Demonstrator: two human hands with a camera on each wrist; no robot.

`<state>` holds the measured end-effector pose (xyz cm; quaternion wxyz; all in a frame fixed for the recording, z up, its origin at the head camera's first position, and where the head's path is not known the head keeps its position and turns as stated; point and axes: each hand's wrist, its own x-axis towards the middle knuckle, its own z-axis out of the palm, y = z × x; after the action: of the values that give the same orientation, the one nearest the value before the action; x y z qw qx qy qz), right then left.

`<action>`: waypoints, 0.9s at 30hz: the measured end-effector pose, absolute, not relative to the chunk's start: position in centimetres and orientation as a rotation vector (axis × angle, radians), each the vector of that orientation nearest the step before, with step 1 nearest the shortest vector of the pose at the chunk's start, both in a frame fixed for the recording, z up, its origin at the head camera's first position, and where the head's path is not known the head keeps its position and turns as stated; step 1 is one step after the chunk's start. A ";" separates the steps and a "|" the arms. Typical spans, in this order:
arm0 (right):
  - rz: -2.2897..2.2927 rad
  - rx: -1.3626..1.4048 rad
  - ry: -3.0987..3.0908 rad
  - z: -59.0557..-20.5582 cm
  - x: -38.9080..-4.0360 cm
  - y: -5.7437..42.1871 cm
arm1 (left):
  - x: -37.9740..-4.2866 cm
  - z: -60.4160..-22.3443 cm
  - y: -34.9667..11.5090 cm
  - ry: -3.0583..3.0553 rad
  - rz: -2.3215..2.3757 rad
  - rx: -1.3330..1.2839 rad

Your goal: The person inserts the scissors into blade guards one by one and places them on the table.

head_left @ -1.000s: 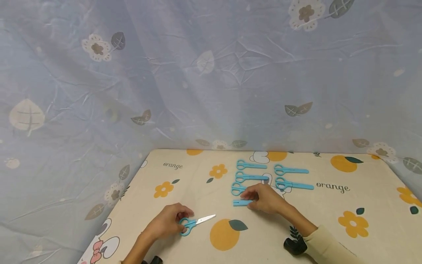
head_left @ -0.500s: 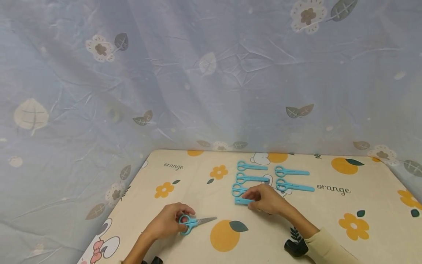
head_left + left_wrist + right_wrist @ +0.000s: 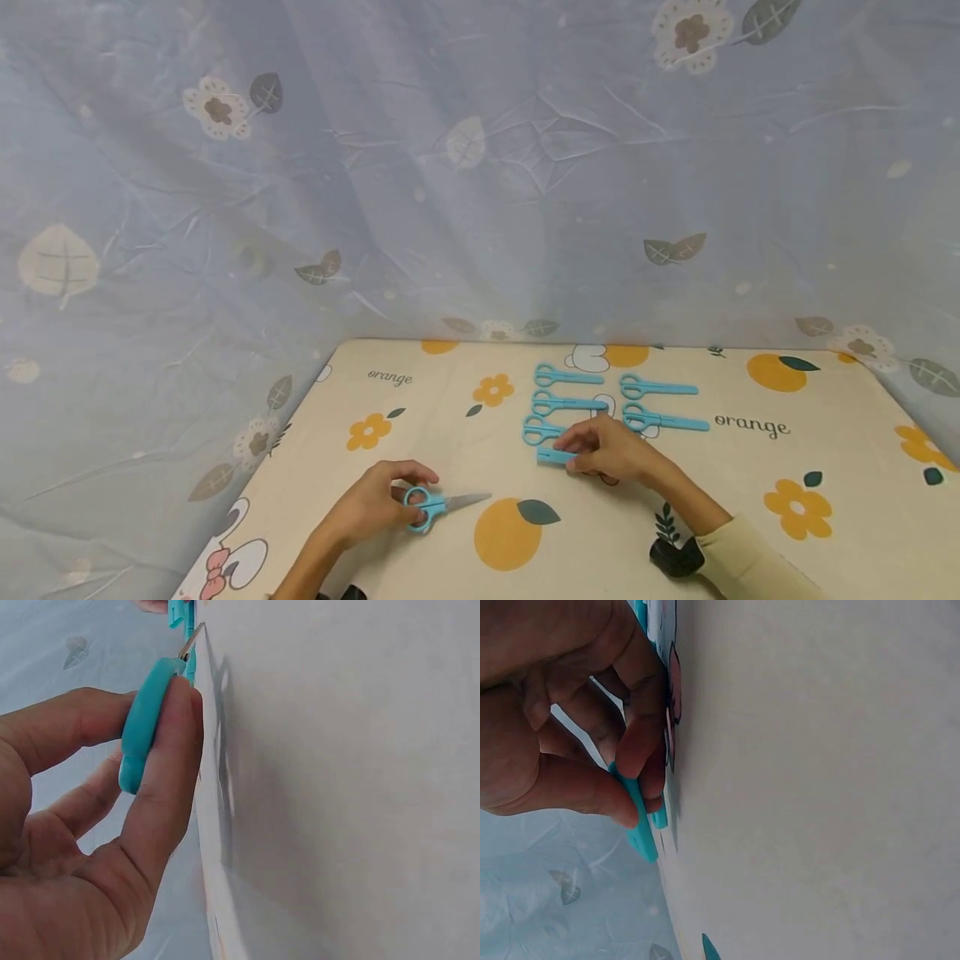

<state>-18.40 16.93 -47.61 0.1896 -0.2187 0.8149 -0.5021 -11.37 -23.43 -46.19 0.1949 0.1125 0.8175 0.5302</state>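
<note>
My left hand [image 3: 378, 502] pinches a pair of scissors by its blue handle loops [image 3: 426, 508], and the bare silver blades [image 3: 468, 501] point right in the head view. In the left wrist view, thumb and finger grip the blue handle [image 3: 146, 720] just over the tabletop. Farther right, my right hand [image 3: 611, 450] pinches a blue scissors sheath [image 3: 552, 456] whose slotted end faces left. The right wrist view has the sheath [image 3: 639, 825] between thumb and fingers, close to the table. Right behind it lies a sheathed pair of scissors [image 3: 538, 429], partly hidden by the right hand.
More sheathed blue scissors lie in two columns: scissors [image 3: 570, 404] and scissors [image 3: 566, 375] at left, scissors [image 3: 666, 419] and scissors [image 3: 660, 387] at right. A patterned cloth [image 3: 645, 542] covers the table. A grey-blue curtain [image 3: 450, 208] hangs behind it.
Both hands keep their holds and barely move. The sheath has shifted slightly toward the row of scissors behind it, and the left fingers have adjusted a little on the scissors' handle.
</note>
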 end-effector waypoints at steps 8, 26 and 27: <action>-1.463 -0.540 2.151 -47.0 -18.2 17.2 | -11.4 -46.6 -23.7 2.216 1.582 0.220; -1.473 -0.511 2.129 -47.3 -17.9 17.9 | -11.5 -46.6 -22.6 2.309 1.560 0.211; -1.471 -0.508 2.133 -47.3 -17.9 17.9 | -11.5 -46.6 -22.5 2.320 1.554 0.214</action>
<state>-17.86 17.88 -47.32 0.2479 -0.1862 0.7827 -0.5397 -11.51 -22.54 -46.61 0.1697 0.0752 0.8163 0.5470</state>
